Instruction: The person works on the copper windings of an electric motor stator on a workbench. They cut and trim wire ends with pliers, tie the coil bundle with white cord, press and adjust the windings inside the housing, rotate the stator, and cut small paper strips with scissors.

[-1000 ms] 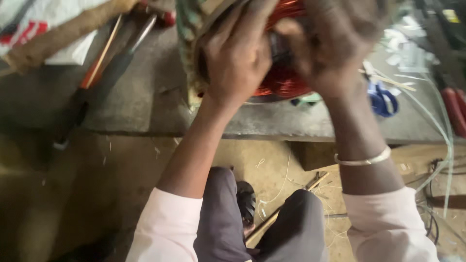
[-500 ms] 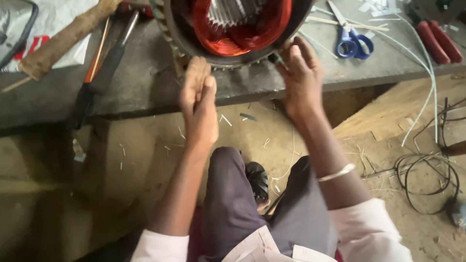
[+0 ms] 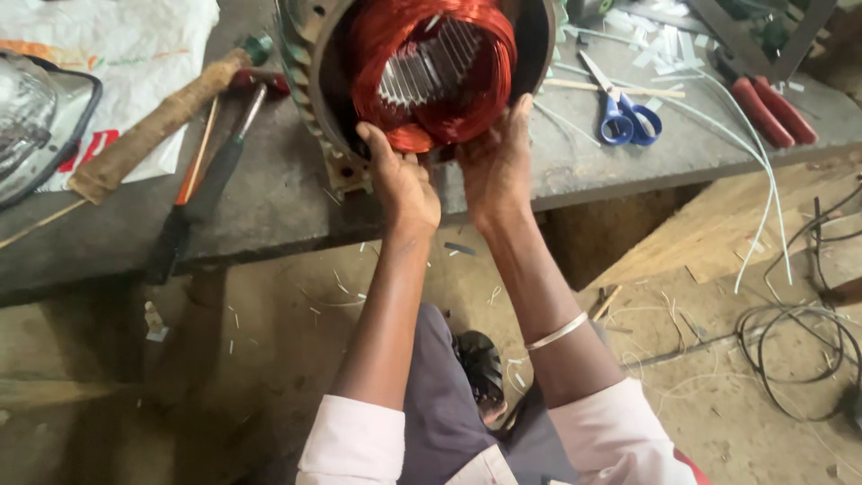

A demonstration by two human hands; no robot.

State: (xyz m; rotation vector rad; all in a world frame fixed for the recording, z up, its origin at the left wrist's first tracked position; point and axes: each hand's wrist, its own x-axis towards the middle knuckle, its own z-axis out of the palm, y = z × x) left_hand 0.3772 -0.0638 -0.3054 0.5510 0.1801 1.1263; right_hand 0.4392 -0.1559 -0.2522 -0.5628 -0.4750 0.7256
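Fingers of both the left hand (image 3: 404, 184) and right hand (image 3: 496, 162) grasp the red copper winding (image 3: 431, 72) (inside the motor housing (image 3: 314, 63)).

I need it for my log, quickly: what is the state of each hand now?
Left hand: closed on the lower edge of the copper winding.
Right hand: also pressed on the winding, fingers curled on it; a full grip cannot be told.

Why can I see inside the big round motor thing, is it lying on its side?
Yes, on its side. The motor housing faces the person, open end forward, showing the red copper winding inside.
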